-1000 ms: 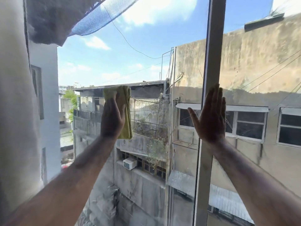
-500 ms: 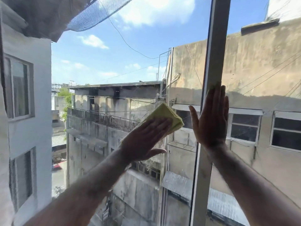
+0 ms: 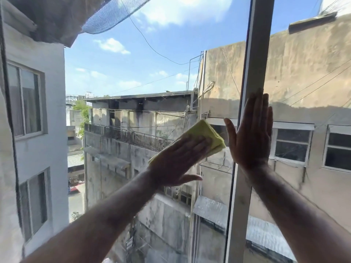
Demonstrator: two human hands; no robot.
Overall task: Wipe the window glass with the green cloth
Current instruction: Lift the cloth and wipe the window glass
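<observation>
A folded yellow-green cloth is pressed flat against the window glass near the middle of the pane. My left hand lies spread over the cloth, fingers pointing up and right, and covers its lower part. My right hand rests flat and upright, fingers together, on the white vertical window frame and the glass beside it. The cloth's right corner sits just left of my right thumb.
The white frame post runs top to bottom right of centre and splits the glass into two panes. A dark frame edge borders the far left. Outside are concrete buildings, a balcony railing, cables and a net overhead.
My left hand has swept the cloth from the upper left of the pane down and right, ending next to the frame post. My right hand stayed on the post.
</observation>
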